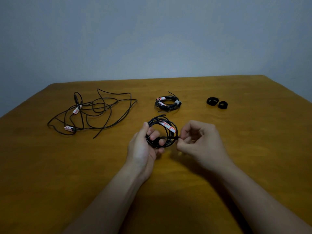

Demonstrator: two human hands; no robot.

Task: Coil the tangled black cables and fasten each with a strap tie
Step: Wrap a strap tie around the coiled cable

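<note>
My left hand [143, 146] grips a coiled black cable [170, 123] with a white-and-red label, its fingers curled through the loop just above the table. My right hand [199, 141] pinches a black strap tie [173, 137] at the coil's lower right side. A tangled black cable [94, 112] with two labels sprawls at the far left. A finished coil [167, 103] bound with a strap lies behind my hands. Two rolled black strap ties [217, 103] sit at the far right.
Everything lies on a brown wooden table [253, 149] set against a plain grey wall. The table's far edge runs just behind the cables and ties.
</note>
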